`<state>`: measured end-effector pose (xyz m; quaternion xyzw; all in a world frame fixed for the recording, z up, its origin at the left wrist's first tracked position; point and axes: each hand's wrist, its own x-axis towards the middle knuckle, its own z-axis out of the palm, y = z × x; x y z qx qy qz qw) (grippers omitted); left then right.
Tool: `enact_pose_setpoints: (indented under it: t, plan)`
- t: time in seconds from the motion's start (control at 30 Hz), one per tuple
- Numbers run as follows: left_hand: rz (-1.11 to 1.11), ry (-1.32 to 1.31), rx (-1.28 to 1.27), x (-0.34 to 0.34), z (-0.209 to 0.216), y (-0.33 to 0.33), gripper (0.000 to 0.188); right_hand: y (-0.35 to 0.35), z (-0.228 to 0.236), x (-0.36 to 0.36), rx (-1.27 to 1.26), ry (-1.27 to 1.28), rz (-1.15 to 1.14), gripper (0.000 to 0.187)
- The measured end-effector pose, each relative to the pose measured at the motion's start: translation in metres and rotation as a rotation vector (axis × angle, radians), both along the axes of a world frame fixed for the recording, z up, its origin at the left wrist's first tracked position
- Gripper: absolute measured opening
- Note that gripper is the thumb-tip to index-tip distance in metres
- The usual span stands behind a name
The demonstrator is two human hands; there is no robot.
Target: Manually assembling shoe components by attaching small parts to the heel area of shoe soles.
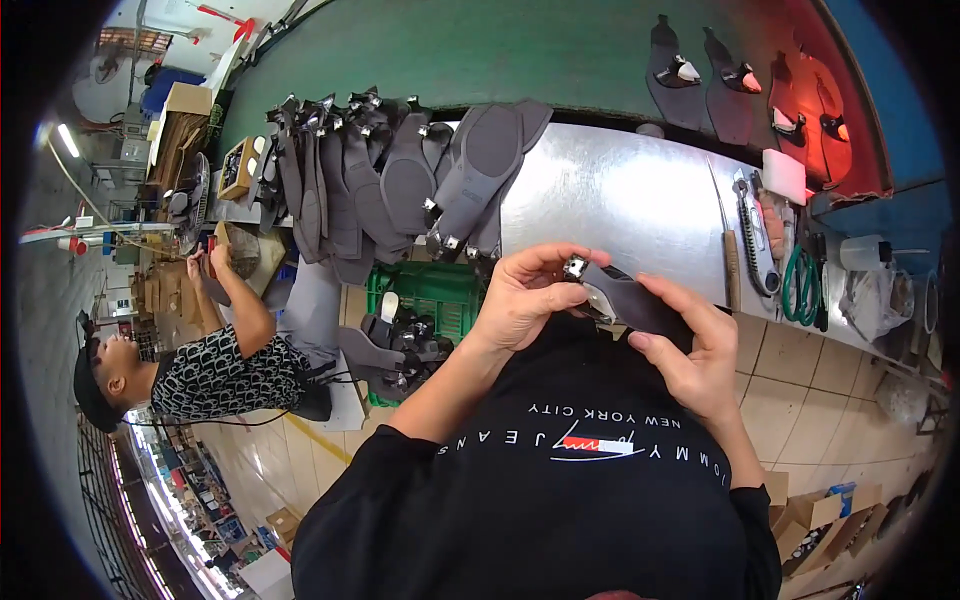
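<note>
I hold a dark grey sandal sole [645, 303] with a shiny jewelled strap in front of my chest, just off the table's near edge. My left hand [530, 300] pinches the strap end, near a glittering ornament, between thumb and fingers. Around the other end of the sole closes my right hand [700, 350], thumb below and fingers along the top. Its underside is hidden. Beyond my left hand, a pile of grey sandal soles [380, 180] with similar ornaments lies on the metal table [610, 190].
A green belt [560, 55] runs behind the table, carrying several sandals toward a red-lit opening [825, 110]. Right of the table's middle lie a wooden-handled tool [732, 265], a cutter [755, 235] and green-handled scissors [798, 285]. A green crate [430, 295] stands below; a co-worker [215, 365] sits left.
</note>
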<state>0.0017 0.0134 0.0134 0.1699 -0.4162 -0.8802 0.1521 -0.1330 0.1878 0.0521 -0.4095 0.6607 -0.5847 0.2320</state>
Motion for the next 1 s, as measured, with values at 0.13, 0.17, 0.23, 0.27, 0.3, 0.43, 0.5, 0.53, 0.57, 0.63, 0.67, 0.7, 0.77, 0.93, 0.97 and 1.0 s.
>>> enact_pose_setpoints:
  t: [0.13,0.17,0.23,0.27,0.3,0.43,0.5,0.53,0.57,0.63,0.67,0.7,0.77,0.93,0.97,1.0]
  plan:
    - [-0.014,0.029,-0.001,0.0014,-0.0012,0.0005,0.034,0.0011,-0.0002,0.0021,-0.024,0.022,0.003,0.047]
    - [-0.001,0.039,0.004,0.001,-0.0012,0.0008,0.034,0.0011,-0.0002,0.0024,-0.034,0.035,0.0,0.047]
    - [0.01,0.049,0.008,0.0004,-0.0015,0.0011,0.034,0.0014,-0.001,0.0029,-0.044,0.048,-0.005,0.047]
    - [0.008,0.052,-0.005,0.0,-0.0019,0.0012,0.034,0.0017,-0.0021,0.0032,-0.049,0.032,-0.005,0.047]
    - [0.007,0.055,-0.018,-0.0003,-0.0023,0.0013,0.034,0.002,-0.0029,0.0034,-0.054,0.016,-0.006,0.047]
    - [0.0,0.048,-0.015,0.0001,-0.0009,0.0006,0.033,0.0023,-0.0017,0.0026,-0.044,0.024,0.004,0.047]
    - [0.003,0.043,-0.039,0.0005,-0.0013,0.0004,0.033,0.0024,-0.0013,0.0027,-0.034,0.028,0.006,0.047]
    - [0.002,0.043,-0.04,0.0005,-0.0011,0.0001,0.033,0.0023,-0.0012,0.0024,-0.034,0.028,0.004,0.047]
    - [-0.001,0.032,-0.039,0.0006,-0.0007,-0.0001,0.033,0.0023,-0.0012,0.0021,-0.029,0.035,0.008,0.047]
    - [-0.004,0.021,-0.038,0.0007,-0.0004,-0.0004,0.033,0.0022,-0.0011,0.0019,-0.023,0.041,0.012,0.047]
    - [-0.006,0.019,-0.046,0.0008,-0.0003,-0.0006,0.034,0.0021,-0.0011,0.002,-0.026,0.042,0.012,0.047]
    - [-0.008,0.017,-0.054,0.0009,-0.0004,-0.0008,0.034,0.002,-0.0011,0.0022,-0.03,0.042,0.012,0.046]
    - [-0.01,0.01,-0.065,0.0011,-0.001,-0.0012,0.034,0.0027,-0.0003,0.0013,-0.017,0.047,0.013,0.046]
    - [-0.008,-0.016,-0.153,0.0011,0.0003,-0.0005,0.036,0.0036,0.0027,0.0022,0.012,0.056,-0.002,0.045]
    - [0.001,-0.01,-0.187,0.001,0.0007,-0.0001,0.036,0.0034,0.0035,0.0015,0.015,0.072,0.009,0.045]
    - [0.01,-0.003,-0.22,0.0009,0.0008,0.0002,0.037,0.0035,0.0043,0.0009,0.017,0.087,0.019,0.045]
